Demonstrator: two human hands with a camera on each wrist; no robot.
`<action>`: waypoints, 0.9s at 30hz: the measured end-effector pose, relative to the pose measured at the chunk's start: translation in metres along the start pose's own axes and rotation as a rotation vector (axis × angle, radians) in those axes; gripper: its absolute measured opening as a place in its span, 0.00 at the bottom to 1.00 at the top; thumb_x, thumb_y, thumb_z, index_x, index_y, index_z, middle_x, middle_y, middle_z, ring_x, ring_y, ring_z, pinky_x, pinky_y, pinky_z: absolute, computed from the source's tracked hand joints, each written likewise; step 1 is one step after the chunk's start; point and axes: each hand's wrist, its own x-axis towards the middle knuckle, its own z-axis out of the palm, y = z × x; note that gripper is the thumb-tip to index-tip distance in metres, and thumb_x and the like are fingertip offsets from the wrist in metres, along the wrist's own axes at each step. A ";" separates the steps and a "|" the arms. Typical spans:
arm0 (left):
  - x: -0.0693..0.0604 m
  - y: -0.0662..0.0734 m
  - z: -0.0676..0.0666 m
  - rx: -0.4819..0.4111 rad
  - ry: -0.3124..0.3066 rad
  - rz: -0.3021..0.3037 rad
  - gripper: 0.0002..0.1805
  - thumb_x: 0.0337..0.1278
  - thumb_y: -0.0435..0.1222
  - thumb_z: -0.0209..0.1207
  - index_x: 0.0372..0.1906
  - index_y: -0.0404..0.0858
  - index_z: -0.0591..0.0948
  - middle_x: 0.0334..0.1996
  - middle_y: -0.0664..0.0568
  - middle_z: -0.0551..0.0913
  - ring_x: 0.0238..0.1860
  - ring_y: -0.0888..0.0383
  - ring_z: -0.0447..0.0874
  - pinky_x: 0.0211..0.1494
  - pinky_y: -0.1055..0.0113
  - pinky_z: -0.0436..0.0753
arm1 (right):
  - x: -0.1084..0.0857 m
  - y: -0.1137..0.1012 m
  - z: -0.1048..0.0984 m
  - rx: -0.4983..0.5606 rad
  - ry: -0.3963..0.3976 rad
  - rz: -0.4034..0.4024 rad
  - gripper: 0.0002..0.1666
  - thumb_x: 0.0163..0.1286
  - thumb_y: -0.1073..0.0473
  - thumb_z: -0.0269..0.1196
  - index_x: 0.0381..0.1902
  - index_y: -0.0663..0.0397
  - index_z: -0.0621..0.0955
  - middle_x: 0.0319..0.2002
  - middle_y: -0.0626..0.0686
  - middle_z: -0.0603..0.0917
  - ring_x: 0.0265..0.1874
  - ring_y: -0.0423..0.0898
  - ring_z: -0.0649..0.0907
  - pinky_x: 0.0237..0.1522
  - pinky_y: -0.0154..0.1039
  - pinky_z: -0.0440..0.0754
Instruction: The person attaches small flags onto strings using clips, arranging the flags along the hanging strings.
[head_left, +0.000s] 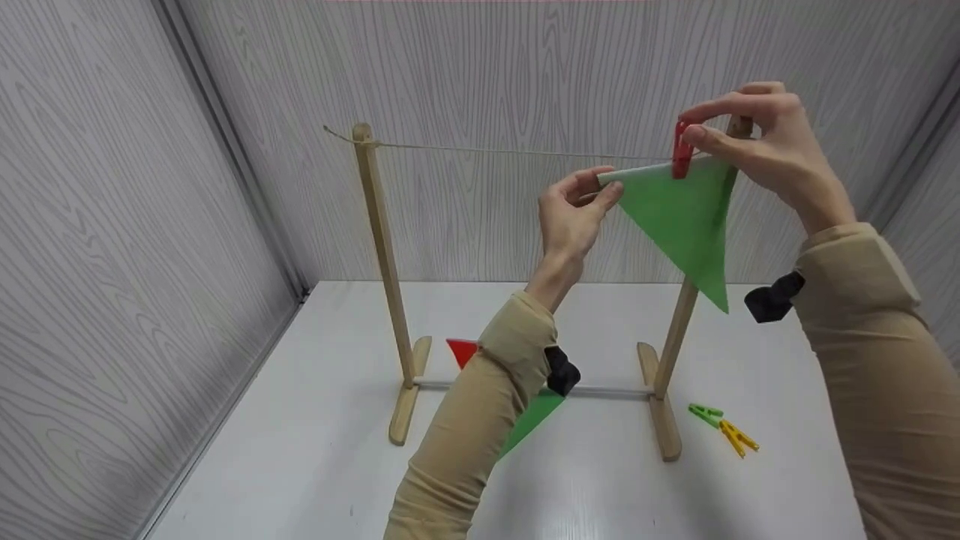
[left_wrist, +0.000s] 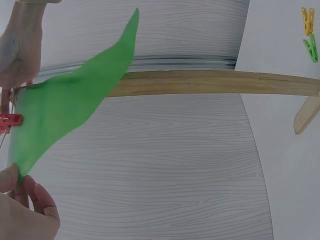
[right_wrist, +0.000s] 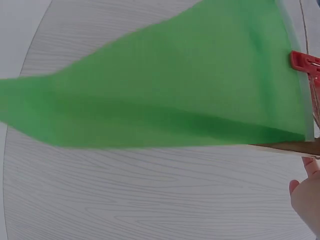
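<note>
A green triangular pennant (head_left: 679, 214) with a white top edge hangs point-down by the right post. My left hand (head_left: 574, 214) pinches its upper left corner between thumb and fingers. At the middle of the top edge sits a red clothespin (head_left: 681, 154), upright, its lower end over the fabric. My right hand (head_left: 776, 142) has thumb and index finger at the clothespin's upper end, pinching it. A thin string (head_left: 487, 151) runs between the posts at about the height of the pennant's top edge. The left wrist view also shows the pennant (left_wrist: 70, 100) and red clothespin (left_wrist: 11, 120).
The wooden stand has a left post (head_left: 386, 255), a right post (head_left: 679, 330) and a white crossbar (head_left: 611, 392). Red (head_left: 460, 351) and green (head_left: 534, 420) pennants lie partly behind my left forearm. Green (head_left: 706, 414) and yellow (head_left: 738, 438) clothespins lie on the white table (head_left: 300, 465).
</note>
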 end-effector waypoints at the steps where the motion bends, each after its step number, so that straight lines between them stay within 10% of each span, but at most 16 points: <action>1: 0.000 0.000 0.000 -0.002 0.006 0.003 0.14 0.62 0.29 0.65 0.51 0.31 0.84 0.47 0.39 0.87 0.42 0.61 0.84 0.49 0.75 0.83 | 0.000 0.000 0.000 -0.007 -0.003 -0.004 0.17 0.65 0.53 0.71 0.48 0.55 0.88 0.32 0.40 0.69 0.42 0.35 0.64 0.48 0.35 0.55; 27: 0.003 0.007 0.006 -0.059 0.047 0.031 0.13 0.64 0.32 0.64 0.50 0.28 0.84 0.47 0.37 0.87 0.38 0.67 0.82 0.48 0.76 0.84 | -0.002 0.002 0.001 0.074 0.029 0.007 0.14 0.62 0.57 0.72 0.44 0.56 0.89 0.40 0.39 0.71 0.44 0.36 0.65 0.50 0.35 0.56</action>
